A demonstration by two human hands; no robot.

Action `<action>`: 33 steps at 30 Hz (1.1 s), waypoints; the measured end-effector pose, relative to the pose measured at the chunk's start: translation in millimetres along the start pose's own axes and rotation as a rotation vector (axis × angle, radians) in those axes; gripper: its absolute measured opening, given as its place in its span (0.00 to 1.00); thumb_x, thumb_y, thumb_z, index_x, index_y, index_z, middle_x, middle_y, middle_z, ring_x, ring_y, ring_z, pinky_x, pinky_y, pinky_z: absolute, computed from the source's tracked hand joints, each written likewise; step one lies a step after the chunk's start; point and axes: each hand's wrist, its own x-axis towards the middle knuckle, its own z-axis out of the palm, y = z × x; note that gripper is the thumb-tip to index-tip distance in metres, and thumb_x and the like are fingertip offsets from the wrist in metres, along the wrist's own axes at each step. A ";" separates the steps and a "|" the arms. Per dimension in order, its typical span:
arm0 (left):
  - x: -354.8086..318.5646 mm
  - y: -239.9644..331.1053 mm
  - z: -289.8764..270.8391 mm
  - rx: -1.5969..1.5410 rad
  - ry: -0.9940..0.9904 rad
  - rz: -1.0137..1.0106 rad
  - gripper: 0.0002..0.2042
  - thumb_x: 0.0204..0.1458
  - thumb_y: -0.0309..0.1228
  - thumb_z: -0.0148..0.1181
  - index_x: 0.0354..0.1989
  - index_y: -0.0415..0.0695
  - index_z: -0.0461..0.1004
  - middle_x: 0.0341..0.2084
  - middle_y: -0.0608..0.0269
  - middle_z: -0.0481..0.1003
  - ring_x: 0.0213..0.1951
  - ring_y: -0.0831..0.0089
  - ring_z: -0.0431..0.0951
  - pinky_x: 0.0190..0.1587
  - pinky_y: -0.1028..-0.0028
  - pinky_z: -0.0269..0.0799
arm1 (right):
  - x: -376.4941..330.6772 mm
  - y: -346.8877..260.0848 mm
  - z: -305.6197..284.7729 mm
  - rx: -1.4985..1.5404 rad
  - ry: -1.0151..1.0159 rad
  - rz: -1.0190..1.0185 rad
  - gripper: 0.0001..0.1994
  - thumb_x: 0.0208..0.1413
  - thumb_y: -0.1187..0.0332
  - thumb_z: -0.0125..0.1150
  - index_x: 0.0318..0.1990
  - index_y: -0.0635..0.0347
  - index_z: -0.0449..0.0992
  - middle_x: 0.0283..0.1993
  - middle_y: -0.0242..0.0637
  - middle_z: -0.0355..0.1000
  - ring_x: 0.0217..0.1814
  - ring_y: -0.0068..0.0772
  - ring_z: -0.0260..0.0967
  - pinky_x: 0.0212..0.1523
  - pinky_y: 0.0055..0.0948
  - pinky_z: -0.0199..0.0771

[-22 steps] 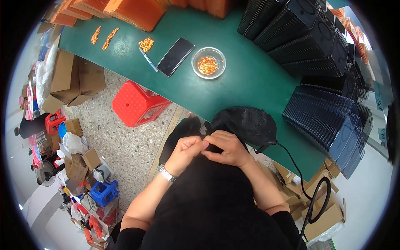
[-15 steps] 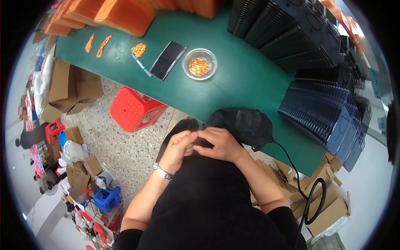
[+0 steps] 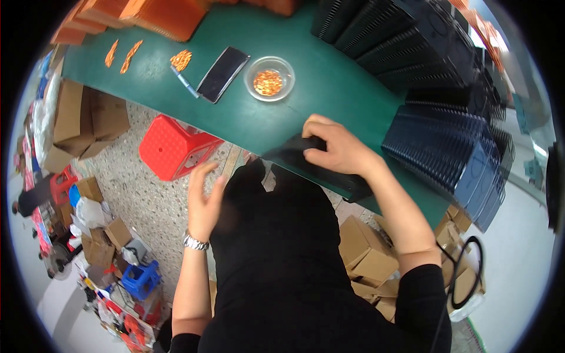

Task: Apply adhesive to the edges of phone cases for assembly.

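My right hand point(image 3: 340, 147) is over the near edge of the green table point(image 3: 329, 88). Its fingers and thumb curl around the top of a black fabric bag point(image 3: 300, 154), which is smeared by motion and partly covered by the hand and forearm. My left hand point(image 3: 205, 206) is held off the table to the left of my lap, thumb and fingers apart, with nothing in it. A metal-band watch point(image 3: 195, 242) circles the left wrist. Farther back stands a clear round bowl point(image 3: 286, 69) with small orange-gold pieces point(image 3: 268, 83) inside.
Left of the bowl lie a dark-screened tablet point(image 3: 223, 75), a pen point(image 3: 185, 82) and piles of orange pieces point(image 3: 180, 59). Orange trays point(image 3: 168, 20) line the back; black racks point(image 3: 432, 53) and dark blue racks point(image 3: 435, 147) stand right. A red stool point(image 3: 168, 147) and cardboard boxes point(image 3: 368, 250) flank me.
My hands, together before, are now apart. The right has moved forward and right onto the black bag; the left has moved left and opened. The table has shifted slightly up-left in view.
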 end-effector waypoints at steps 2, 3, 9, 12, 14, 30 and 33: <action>-63.6 -88.1 -14.2 -0.087 0.085 -0.312 0.14 0.65 0.32 0.62 0.53 0.37 0.77 0.48 0.53 0.80 0.55 0.65 0.78 0.59 0.66 0.71 | 6.2 8.2 -7.9 0.137 -0.089 0.065 0.11 0.53 0.72 0.61 0.42 0.65 0.71 0.44 0.39 0.74 0.47 0.35 0.72 0.50 0.32 0.72; -104.0 -120.7 -17.5 -0.107 0.100 -0.469 0.15 0.66 0.33 0.61 0.54 0.35 0.77 0.48 0.54 0.81 0.53 0.67 0.78 0.58 0.68 0.72 | 9.0 9.0 -12.0 0.218 -0.152 0.171 0.10 0.53 0.73 0.61 0.41 0.65 0.72 0.44 0.37 0.75 0.47 0.31 0.72 0.50 0.31 0.72; -348.9 -165.4 29.5 -0.298 0.170 -0.970 0.11 0.68 0.34 0.60 0.39 0.37 0.76 0.31 0.65 0.78 0.36 0.75 0.77 0.42 0.71 0.74 | 45.0 -7.5 -6.2 0.022 -0.416 0.210 0.10 0.57 0.69 0.66 0.38 0.65 0.71 0.30 0.37 0.71 0.35 0.22 0.70 0.34 0.31 0.68; -410.6 -169.9 51.9 -0.430 0.191 -0.918 0.11 0.68 0.34 0.60 0.39 0.38 0.76 0.31 0.64 0.78 0.36 0.74 0.77 0.41 0.70 0.74 | 61.3 -12.7 5.6 -0.177 -0.406 0.173 0.10 0.54 0.71 0.65 0.35 0.65 0.70 0.29 0.46 0.70 0.34 0.37 0.73 0.36 0.38 0.70; -436.0 -181.7 69.2 -0.518 0.220 -0.854 0.11 0.68 0.34 0.60 0.39 0.38 0.76 0.31 0.64 0.78 0.36 0.74 0.77 0.41 0.70 0.74 | 69.0 -5.1 17.3 -0.385 -0.371 0.099 0.09 0.51 0.73 0.65 0.34 0.66 0.71 0.32 0.53 0.73 0.38 0.47 0.76 0.38 0.43 0.72; -340.8 -42.0 453.5 -1.202 1.156 -0.456 0.09 0.67 0.34 0.59 0.38 0.41 0.77 0.32 0.61 0.77 0.37 0.69 0.77 0.41 0.66 0.74 | 217.9 -8.2 104.7 -0.710 -1.210 1.245 0.34 0.76 0.41 0.35 0.51 0.69 0.76 0.54 0.55 0.80 0.58 0.50 0.79 0.57 0.45 0.82; -265.2 -11.7 501.2 -1.252 1.278 -0.383 0.09 0.67 0.34 0.59 0.38 0.42 0.77 0.32 0.61 0.77 0.37 0.69 0.77 0.41 0.66 0.74 | 224.4 -54.7 141.1 -0.644 -1.184 1.173 0.36 0.74 0.39 0.36 0.54 0.68 0.76 0.53 0.52 0.80 0.55 0.47 0.79 0.59 0.43 0.79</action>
